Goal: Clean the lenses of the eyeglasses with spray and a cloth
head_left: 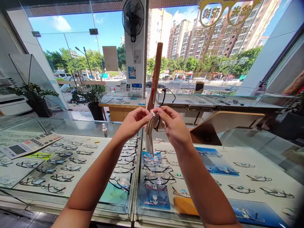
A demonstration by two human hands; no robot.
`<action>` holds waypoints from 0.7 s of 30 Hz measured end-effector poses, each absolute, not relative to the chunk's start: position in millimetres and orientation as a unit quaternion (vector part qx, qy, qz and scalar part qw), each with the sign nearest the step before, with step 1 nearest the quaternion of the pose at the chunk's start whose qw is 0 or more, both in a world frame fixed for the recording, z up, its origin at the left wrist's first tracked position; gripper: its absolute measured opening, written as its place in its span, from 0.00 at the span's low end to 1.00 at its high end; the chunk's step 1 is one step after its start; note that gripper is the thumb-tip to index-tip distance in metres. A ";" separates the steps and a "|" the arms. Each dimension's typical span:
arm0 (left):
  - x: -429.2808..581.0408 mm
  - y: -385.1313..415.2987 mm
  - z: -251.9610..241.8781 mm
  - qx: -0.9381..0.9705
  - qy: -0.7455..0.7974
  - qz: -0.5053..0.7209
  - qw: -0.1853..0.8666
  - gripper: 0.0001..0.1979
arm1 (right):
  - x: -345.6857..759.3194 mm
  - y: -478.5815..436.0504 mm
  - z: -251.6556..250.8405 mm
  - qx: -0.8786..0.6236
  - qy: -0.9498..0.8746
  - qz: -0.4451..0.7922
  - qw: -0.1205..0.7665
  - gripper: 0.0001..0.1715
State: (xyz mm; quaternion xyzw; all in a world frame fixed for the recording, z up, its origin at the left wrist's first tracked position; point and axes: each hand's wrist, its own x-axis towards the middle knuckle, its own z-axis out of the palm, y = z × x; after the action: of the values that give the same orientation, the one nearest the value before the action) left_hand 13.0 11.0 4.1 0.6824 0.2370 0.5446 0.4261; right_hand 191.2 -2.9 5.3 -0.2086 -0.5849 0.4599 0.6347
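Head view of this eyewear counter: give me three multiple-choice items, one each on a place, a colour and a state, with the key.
1. Where is the wall fan? A) on the white pillar B) on the counter C) on the floor
2. What colour is the eyeglass frame in the hands? A) red B) black C) gold
3. How is the beige cloth? A) flat on the counter B) draped over the fan C) gathered between the left hand and right hand

1 A: the fan is mounted high on the pillar.
2 B: dark rims show beside the fingers.
3 C: both hands pinch it, its end hanging.
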 end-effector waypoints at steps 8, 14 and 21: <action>10.5 17.0 -2.1 0.709 0.217 0.485 0.465 0.24 | 192.0 -5.6 5.9 -0.189 -0.601 0.458 0.627 0.13; 12.0 16.3 -4.5 0.681 0.162 0.455 0.550 0.23 | 191.4 -2.8 4.1 -0.164 -0.608 0.482 0.610 0.12; 12.4 11.0 -0.7 0.649 0.144 0.446 0.599 0.22 | 190.5 -3.7 4.8 -0.140 -0.603 0.499 0.607 0.12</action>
State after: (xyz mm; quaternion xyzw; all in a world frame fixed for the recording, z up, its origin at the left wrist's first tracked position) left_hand 12.4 11.0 -0.7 0.6491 0.1438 0.4464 0.5989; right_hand 190.5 -3.7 4.8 -0.1402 -0.6027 0.4985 0.6071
